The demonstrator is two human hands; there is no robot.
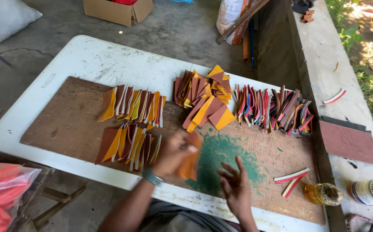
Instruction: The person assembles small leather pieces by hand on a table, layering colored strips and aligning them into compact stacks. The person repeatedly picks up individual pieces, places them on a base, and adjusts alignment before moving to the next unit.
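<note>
Your left hand (174, 151) grips an orange piece (189, 161), blurred, over the brown board (66, 124), just right of the near row of pieces (128, 144). Your right hand (236, 189) hovers open, fingers spread, holding nothing, beside the green patch (220, 159). Two strips (291, 180) lie to its right.

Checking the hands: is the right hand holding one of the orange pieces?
No: the right hand hovers open and empty over the green stain, while the left hand holds the orange piece.
</note>
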